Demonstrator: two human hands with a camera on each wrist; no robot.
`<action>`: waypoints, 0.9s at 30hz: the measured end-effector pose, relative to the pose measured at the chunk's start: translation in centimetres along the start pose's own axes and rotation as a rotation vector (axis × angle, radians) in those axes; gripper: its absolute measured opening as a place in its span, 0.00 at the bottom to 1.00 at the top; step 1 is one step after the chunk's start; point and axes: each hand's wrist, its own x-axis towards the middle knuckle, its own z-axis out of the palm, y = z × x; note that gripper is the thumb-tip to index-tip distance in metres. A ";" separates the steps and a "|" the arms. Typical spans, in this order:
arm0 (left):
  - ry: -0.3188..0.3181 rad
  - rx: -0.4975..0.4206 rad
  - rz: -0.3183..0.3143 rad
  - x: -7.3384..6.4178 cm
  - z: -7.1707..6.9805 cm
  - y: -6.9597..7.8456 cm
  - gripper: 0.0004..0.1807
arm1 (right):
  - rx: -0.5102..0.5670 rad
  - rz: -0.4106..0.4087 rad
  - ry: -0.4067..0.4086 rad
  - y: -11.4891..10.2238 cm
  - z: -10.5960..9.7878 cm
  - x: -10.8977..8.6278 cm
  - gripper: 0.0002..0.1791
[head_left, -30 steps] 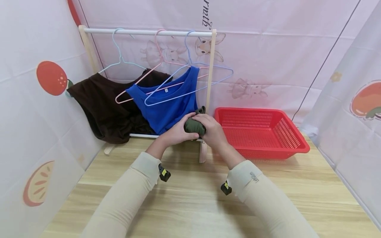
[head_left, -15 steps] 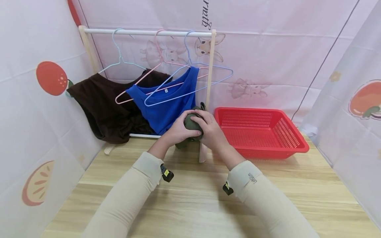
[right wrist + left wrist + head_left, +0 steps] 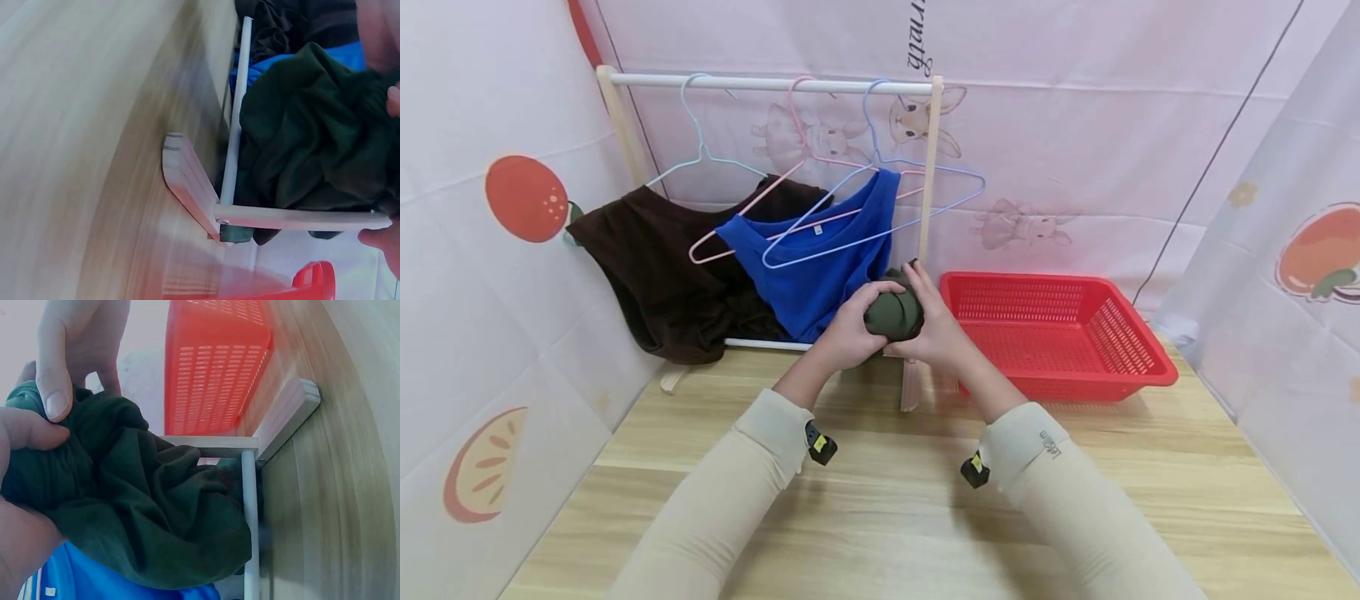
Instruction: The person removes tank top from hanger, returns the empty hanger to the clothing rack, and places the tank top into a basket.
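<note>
A bunched dark green garment (image 3: 893,315) is between both hands at the right post of the clothes rack. My left hand (image 3: 850,329) grips its gathered upper part, fingers over the top and thumb below. On the other side my right hand (image 3: 934,321) holds it, fingers reaching up its right edge and thumb low. In the left wrist view both thumbs press the gathered cloth (image 3: 56,469), and loose folds hang beside the rack's lower bar (image 3: 250,519). A blue tank top (image 3: 820,283) lies just left, under the pink hanger (image 3: 715,246) and the blue hanger (image 3: 820,254).
A brown tank top (image 3: 677,267) hangs on the mint hanger (image 3: 702,150) at left. The rack's white rail (image 3: 760,82) runs above. A red plastic basket (image 3: 1060,385) stands right of the rack on the wooden table (image 3: 880,517), with printed cloth walls (image 3: 1075,125) around.
The right hand's fingers have opened out and shifted up to the garment's right edge, its thumb lower. The left hand keeps its hold on the garment in nearly the same place.
</note>
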 end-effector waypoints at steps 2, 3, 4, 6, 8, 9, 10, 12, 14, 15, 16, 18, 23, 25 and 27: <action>-0.022 0.013 0.028 0.0 0.1 0.1 0.41 | 0.028 0.046 -0.026 0.2 -0.2 0.0 0.67; -0.032 0.017 0.034 -0.1 0.2 0.2 0.41 | 0.042 0.066 -0.038 0.3 -0.3 0.0 0.68; -0.040 0.019 0.038 -0.1 0.2 0.3 0.42 | 0.043 0.083 -0.048 0.4 -0.3 0.0 0.68; -0.047 0.016 0.045 -0.1 0.3 0.4 0.44 | 0.058 0.098 -0.068 0.4 -0.4 -0.1 0.68; -0.041 0.012 0.042 -0.2 0.3 0.6 0.44 | 0.086 0.109 -0.083 0.3 -0.5 -0.1 0.66; -0.036 0.015 0.040 -0.3 0.3 0.7 0.44 | 0.105 0.120 -0.084 0.3 -0.6 -0.2 0.65; -0.032 0.020 0.039 -0.4 0.4 0.8 0.44 | 0.128 0.128 -0.085 0.3 -0.6 -0.2 0.64; -0.013 0.041 0.053 -0.5 0.5 0.9 0.44 | 0.189 0.153 -0.085 0.2 -0.7 -0.2 0.61; 0.016 0.073 0.081 -0.6 0.8 1.1 0.44 | 0.251 0.188 -0.075 0.0 -0.8 -0.2 0.58; 0.035 0.089 0.101 -0.7 0.9 1.1 0.44 | 0.272 0.202 -0.064 -0.1 -0.9 -0.2 0.57; 0.055 0.106 0.123 -0.7 1.1 1.2 0.45 | 0.291 0.215 -0.052 -0.2 -0.9 -0.2 0.54; 0.100 0.132 0.174 -0.7 1.3 1.2 0.45 | 0.312 0.234 -0.021 -0.4 -1.0 -0.1 0.49; 0.190 0.125 0.271 -0.5 1.5 1.3 0.47 | 0.318 0.242 0.099 -1.3 -1.1 0.2 0.37; 0.207 0.090 0.254 -0.4 1.3 1.1 0.50 | 0.326 0.240 0.147 -1.6 -1.2 0.2 0.36; 0.203 0.043 0.202 -0.4 1.1 0.8 0.52 | 0.341 0.252 0.184 -1.8 -1.3 0.1 0.35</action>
